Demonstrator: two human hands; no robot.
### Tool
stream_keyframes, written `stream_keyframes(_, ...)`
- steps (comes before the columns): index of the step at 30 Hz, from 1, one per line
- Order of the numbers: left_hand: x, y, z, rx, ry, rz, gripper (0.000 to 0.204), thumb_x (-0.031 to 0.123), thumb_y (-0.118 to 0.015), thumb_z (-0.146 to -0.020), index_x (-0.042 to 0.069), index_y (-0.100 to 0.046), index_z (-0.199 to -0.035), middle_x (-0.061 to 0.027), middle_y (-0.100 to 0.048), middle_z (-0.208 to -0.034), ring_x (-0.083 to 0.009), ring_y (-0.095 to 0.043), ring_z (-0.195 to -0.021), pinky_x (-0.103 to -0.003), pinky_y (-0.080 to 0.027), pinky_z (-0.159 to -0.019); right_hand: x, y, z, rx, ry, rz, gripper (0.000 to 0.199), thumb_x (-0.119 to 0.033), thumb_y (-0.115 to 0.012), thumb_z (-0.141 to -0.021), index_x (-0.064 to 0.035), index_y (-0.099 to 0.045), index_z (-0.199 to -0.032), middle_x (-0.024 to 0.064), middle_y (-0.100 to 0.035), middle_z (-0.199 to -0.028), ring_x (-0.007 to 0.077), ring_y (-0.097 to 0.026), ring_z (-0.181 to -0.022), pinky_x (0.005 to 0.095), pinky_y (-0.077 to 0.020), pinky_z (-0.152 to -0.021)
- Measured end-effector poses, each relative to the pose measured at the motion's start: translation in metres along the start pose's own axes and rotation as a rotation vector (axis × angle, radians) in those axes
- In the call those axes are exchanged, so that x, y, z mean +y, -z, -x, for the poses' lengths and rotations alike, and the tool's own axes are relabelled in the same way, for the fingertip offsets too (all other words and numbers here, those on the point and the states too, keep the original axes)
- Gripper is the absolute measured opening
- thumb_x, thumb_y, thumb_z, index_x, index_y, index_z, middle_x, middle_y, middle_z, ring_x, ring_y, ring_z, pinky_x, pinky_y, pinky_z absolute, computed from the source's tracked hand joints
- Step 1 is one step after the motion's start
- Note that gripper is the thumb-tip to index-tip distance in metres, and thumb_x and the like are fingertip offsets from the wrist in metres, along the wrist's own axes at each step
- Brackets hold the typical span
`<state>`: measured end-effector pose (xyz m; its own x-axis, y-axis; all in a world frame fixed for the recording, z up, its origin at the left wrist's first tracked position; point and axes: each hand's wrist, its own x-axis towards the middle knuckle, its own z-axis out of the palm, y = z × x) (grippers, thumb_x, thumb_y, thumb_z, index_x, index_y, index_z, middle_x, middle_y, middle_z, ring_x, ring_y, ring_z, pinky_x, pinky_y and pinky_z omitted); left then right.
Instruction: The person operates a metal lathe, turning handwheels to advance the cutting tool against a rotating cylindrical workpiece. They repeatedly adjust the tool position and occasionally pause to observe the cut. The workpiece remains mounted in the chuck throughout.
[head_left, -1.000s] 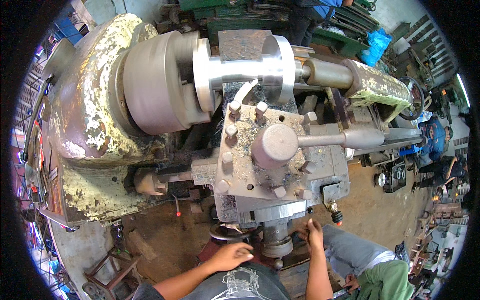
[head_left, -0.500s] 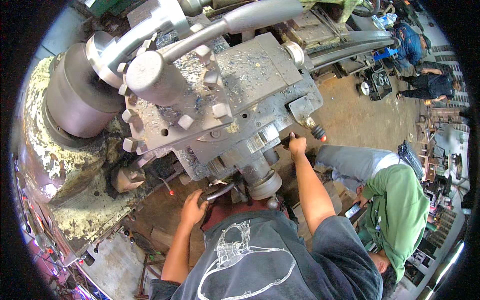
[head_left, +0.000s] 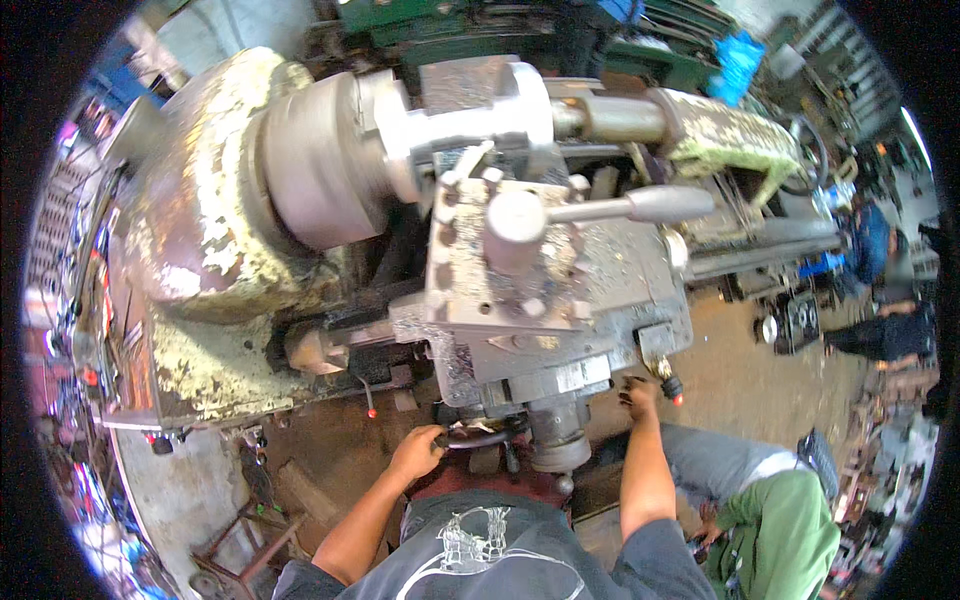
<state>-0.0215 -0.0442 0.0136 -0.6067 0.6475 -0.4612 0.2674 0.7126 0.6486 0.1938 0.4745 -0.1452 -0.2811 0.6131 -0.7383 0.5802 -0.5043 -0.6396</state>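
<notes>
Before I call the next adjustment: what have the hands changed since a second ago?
The left hand moved left and forward from near the shirt, taking hold of the handwheel. The right hand shifted forward, right of the round dial; whether it grips anything is unclear. The tool post and silvery workpiece kept their places.

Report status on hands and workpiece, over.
Left hand on handwheel rim. Right hand near red-tipped knob, grip unclear. Bright workpiece between chuck and tailstock. Green-clad person near right forearm.

Between left grip (head_left: 417, 452) and right grip (head_left: 641, 395), the dial (head_left: 558, 453) blocks passage.
</notes>
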Motion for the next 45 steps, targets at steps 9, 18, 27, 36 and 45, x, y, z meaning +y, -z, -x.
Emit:
stream_keyframes(9, -0.003, -0.013, -0.006, 0.079, -0.001, 0.056, 0.037, 0.012, -0.071, -0.077, 0.004, -0.065, -0.113, -0.0190, -0.064, -0.121, -0.0382, -0.058, -0.117, -0.044, -0.047, -0.102, -0.182, 0.002, 0.167, 0.303, 0.631, -0.309, 0.014, -0.014, -0.068, -0.092, 0.0002, -0.066, -0.094, 0.0012, -0.060, -0.069, 0.0121, -0.056, -0.061, 0.0261, -0.0453, -0.059)
stream_keyframes(18, 0.005, -0.015, -0.014, 0.030, 0.028, 0.069, 0.035, 0.009, -0.070, -0.072, 0.003, -0.065, -0.106, -0.0193, -0.066, -0.116, -0.0393, -0.060, -0.113, -0.045, -0.049, -0.097, -0.205, -0.041, 0.201, 0.612, 0.734, 0.531, 0.025, -0.025, -0.073, -0.088, -0.0012, -0.068, -0.083, 0.0128, -0.065, -0.065, 0.0200, -0.059, -0.055, 0.0357, -0.0476, -0.056)
stream_keyframes(27, 0.012, -0.016, -0.015, 0.073, 0.033, 0.102, 0.029, 0.009, -0.070, -0.071, 0.003, -0.066, -0.098, -0.0205, -0.066, -0.105, -0.0415, -0.061, -0.106, -0.047, -0.050, -0.091, -0.203, -0.040, 0.200, 0.592, 0.783, 0.502, 0.023, -0.022, -0.073, -0.088, -0.0006, -0.068, -0.081, 0.0126, -0.066, -0.064, 0.0206, -0.062, -0.056, 0.0360, -0.0486, -0.057)
stream_keyframes(36, 0.017, -0.017, -0.016, 0.135, -0.008, 0.109, 0.023, 0.007, -0.068, -0.072, 0.002, -0.066, -0.094, -0.0201, -0.067, -0.098, -0.0421, -0.063, -0.099, -0.048, -0.050, -0.086, -0.209, -0.044, 0.207, 0.609, 0.751, 0.521, 0.024, -0.021, -0.073, -0.089, 0.0014, -0.067, -0.080, 0.0134, -0.067, -0.064, 0.0207, -0.062, -0.055, 0.0367, -0.0489, -0.058)
stream_keyframes(45, 0.023, -0.014, -0.016, 0.133, -0.010, 0.131, 0.024, 0.007, -0.067, -0.072, 0.002, -0.067, -0.095, -0.0207, -0.067, -0.099, -0.0421, -0.063, -0.099, -0.047, -0.051, -0.086, -0.207, -0.041, 0.202, 0.604, 0.747, 0.513, 0.025, -0.021, -0.073, -0.088, 0.0006, -0.067, -0.079, 0.0134, -0.067, -0.063, 0.0209, -0.061, -0.055, 0.0367, -0.0486, -0.058)
